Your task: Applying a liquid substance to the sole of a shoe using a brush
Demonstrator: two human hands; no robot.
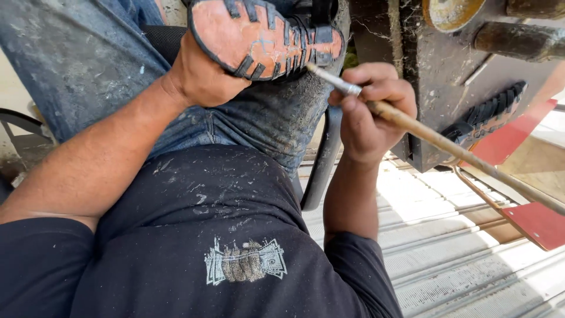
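Currently, we hold a sandal sole (pixel 259 36) and a brush (pixel 435 140) over the lap.
Left hand (pixel 203 73) fingers curl behind the orange sole, gripping it above the jeans (pixel 88 59). Right hand (pixel 371 112) fingers close narrowly around the brush's wooden handle; its metal ferrule pokes past the fingertips (pixel 359 88), touching the sole's edge.

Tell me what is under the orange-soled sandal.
The sandal rests on a knee in dusty blue jeans. The left hand grips its heel end, hiding that part and whatever lies beneath.
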